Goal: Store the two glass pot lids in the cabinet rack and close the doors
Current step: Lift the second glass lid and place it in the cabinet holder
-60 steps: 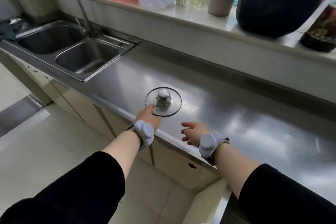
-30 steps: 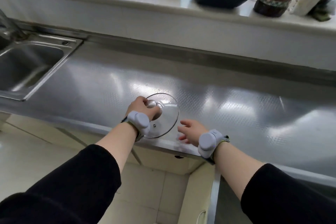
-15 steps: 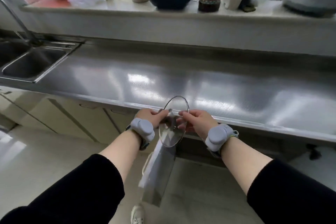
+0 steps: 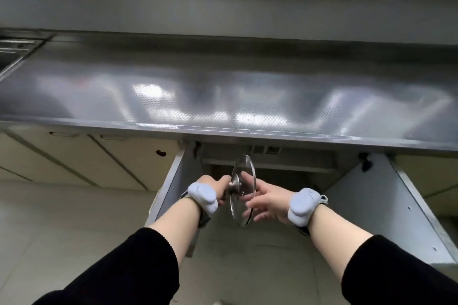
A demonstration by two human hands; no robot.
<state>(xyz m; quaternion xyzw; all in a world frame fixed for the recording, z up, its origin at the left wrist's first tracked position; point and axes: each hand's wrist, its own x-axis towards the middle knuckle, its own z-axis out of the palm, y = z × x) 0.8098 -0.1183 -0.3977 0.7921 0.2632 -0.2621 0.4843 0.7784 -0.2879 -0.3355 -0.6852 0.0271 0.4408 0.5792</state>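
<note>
Below, left hand [image 4: 215, 187] gripping glass lid [image 4: 244, 181] knob, right hand [image 4: 266, 202] splayed loose behind, cabinet interior dark.

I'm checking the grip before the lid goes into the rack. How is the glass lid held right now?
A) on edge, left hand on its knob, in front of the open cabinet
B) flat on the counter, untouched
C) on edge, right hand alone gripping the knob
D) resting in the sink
A: the glass lid stands on edge, the left hand gripping its knob while the right hand steadies the other face, between the open cabinet doors.
</note>
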